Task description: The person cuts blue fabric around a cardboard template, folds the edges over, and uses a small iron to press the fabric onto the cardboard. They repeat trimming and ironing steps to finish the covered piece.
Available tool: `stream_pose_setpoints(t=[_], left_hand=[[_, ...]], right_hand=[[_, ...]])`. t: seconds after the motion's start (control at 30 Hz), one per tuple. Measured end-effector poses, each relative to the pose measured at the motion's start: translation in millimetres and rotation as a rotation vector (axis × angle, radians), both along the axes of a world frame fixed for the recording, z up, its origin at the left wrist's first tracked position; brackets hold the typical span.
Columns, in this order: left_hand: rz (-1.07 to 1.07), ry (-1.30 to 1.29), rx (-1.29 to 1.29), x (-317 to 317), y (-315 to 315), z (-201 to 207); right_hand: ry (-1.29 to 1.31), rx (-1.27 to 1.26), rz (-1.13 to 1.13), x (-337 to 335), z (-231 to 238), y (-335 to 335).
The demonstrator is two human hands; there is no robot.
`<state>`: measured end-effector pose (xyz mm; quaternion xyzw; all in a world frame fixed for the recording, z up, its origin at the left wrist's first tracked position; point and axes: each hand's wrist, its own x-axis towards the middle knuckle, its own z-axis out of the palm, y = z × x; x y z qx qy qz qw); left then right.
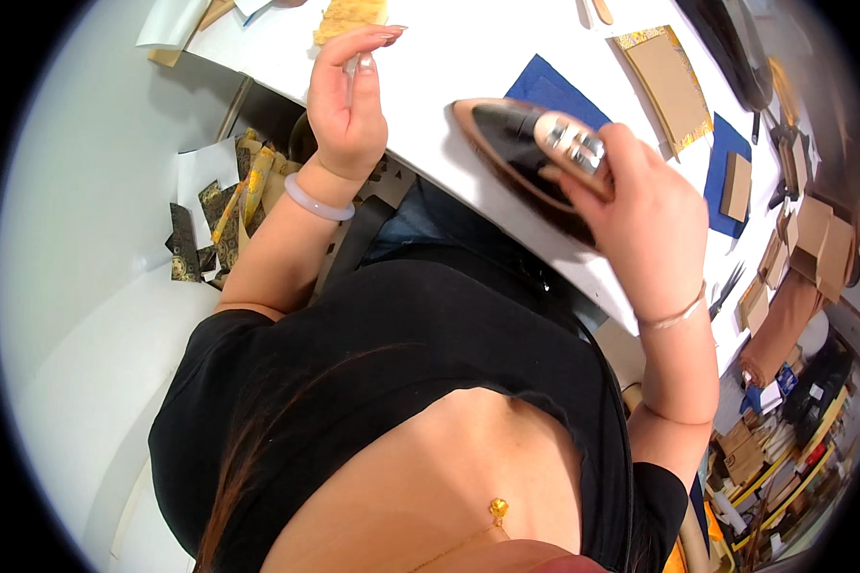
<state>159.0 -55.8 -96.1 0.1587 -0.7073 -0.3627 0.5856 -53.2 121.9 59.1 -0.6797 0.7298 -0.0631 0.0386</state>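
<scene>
My right hand (655,215) is wrapped round the handle of a clothes iron (506,143) with a dark body and a copper-coloured edge. The iron is over the white table's near edge, its tip pointing left. Just beyond it is a dark blue sheet (556,88), partly hidden by the iron. My left hand (349,105) is raised at the table edge, wrist bent, with fingers and thumb apart and nothing visible between them. Past its fingertips lies a yellowish, sponge-like block (352,15).
On the white table (449,57), a tan board with patterned yellow edging (667,91) lies at the far right, near another blue sheet (721,205) bearing a small tan board (736,186). Patterned scraps (244,196) fill a spot below left. Cardboard boxes (822,244) crowd the right.
</scene>
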Motion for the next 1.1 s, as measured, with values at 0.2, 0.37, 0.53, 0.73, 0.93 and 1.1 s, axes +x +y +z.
stream_pose_setpoints(t=[0.2, 0.37, 0.53, 0.73, 0.93, 1.1], left_hand=[[-0.001, 0.003, 0.012, -1.3, -2.2, -3.6], [0.005, -0.042, 0.027, 1.5, -1.8, -4.7], [0.004, -0.072, 0.021, 2.9, -1.6, -4.6], [0.036, -0.036, 0.003, 2.1, -1.3, -6.5], [0.004, -0.055, -0.019, 2.9, -2.5, -4.2], [-0.027, -0.057, 0.018, 5.8, -1.6, -5.7]], right_hand=[[0.165, -0.085, -0.198, -50.3, -12.2, -34.0], [0.108, -0.108, -0.234, -63.1, -12.8, -39.6], [0.158, -0.024, -0.217, -35.9, -5.9, -13.8], [0.025, -0.027, -0.158, 0.2, -1.3, 29.2], [0.001, -0.017, -0.156, -6.8, 1.8, 25.9], [0.148, -0.018, -0.219, -43.5, -5.8, -2.7]])
